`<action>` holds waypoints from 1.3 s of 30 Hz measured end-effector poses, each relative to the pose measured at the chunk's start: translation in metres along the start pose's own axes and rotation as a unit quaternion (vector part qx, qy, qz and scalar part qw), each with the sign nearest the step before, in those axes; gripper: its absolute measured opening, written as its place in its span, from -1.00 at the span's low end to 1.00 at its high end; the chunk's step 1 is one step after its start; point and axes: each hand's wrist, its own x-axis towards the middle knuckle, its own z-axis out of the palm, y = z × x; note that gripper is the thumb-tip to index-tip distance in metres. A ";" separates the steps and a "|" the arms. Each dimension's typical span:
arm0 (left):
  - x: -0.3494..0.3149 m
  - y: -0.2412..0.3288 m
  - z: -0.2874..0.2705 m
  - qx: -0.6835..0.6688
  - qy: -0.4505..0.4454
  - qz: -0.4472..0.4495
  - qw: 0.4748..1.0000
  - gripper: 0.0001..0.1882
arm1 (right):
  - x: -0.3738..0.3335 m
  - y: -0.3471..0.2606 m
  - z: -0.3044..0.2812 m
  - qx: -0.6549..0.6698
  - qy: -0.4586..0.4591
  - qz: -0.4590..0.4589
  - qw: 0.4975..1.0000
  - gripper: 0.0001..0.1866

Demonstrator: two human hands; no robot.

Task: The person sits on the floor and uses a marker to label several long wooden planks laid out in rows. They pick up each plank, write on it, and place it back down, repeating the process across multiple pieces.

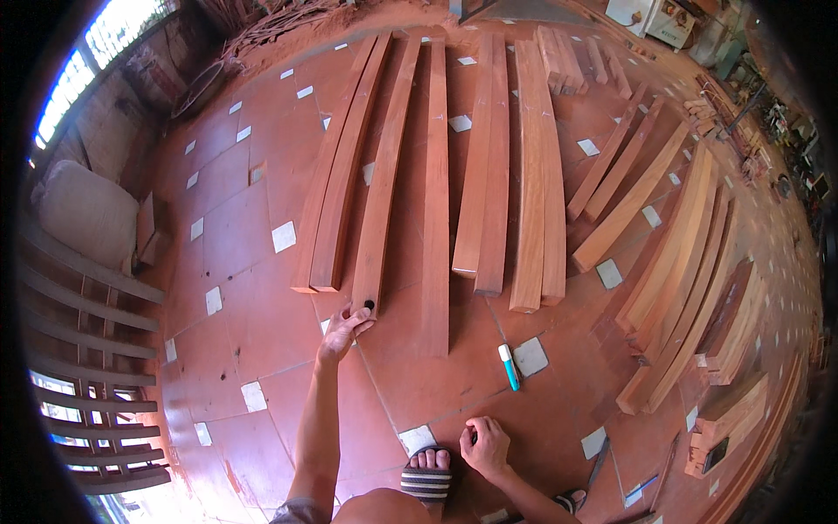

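L hand (347,330) at near end of the third long wooden beam (389,175) from L, on tiled flr (288,332); fingertips look pinched on a small black round obj. (369,305). Beam lies just ahead of them, long axis running twd flr's far edge; L hand nearer. R hand (485,445) well back, fingers curled, can't tell if holding anything. Beyond it, capped teal marker (509,367).

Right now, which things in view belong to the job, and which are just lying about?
Likely part of the job:
wooden beam, left hand at its near end
small black object, at that hand's fingertips
right hand, curled, contents unclear
blue-and-white marker, on the floor

Probably just lying about:
pale sack, by the left wall
slatted frame, far left
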 end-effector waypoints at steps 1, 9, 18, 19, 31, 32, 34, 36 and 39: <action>-0.001 0.001 0.001 0.000 -0.003 0.001 1.000 -0.46 | 0.000 0.000 0.000 0.000 -0.001 0.001 1.000 -0.83; 0.005 -0.002 -0.007 -0.019 -0.024 -0.009 0.999 -0.57 | 0.000 0.001 0.002 -0.004 0.002 -0.007 1.000 -0.81; -0.001 -0.002 0.034 -0.212 0.060 -0.020 0.975 -0.47 | -0.002 0.005 0.002 -0.006 -0.001 0.005 1.000 -0.82; 0.001 -0.005 0.034 -0.305 -0.012 -0.044 0.951 -0.43 | -0.002 0.005 0.002 -0.005 -0.003 0.006 1.000 -0.82; 0.008 -0.035 0.033 -0.520 -0.207 -0.094 0.823 -0.24 | -0.001 0.003 0.001 -0.008 -0.002 0.000 1.000 -0.81; 0.007 -0.035 0.031 -0.514 -0.210 -0.092 0.827 -0.25 | -0.001 0.002 0.001 -0.007 -0.004 0.001 1.000 -0.80; 0.006 -0.035 0.032 -0.502 -0.217 -0.089 0.833 -0.26 | -0.001 0.002 0.002 -0.005 -0.006 0.003 1.000 -0.80; 0.006 -0.036 0.034 -0.500 -0.216 -0.094 0.833 -0.26 | -0.001 0.004 0.003 -0.007 0.000 -0.006 1.000 -0.80; 0.007 -0.035 0.031 -0.497 -0.215 -0.095 0.835 -0.26 | -0.001 0.004 0.004 -0.009 0.001 -0.012 1.000 -0.81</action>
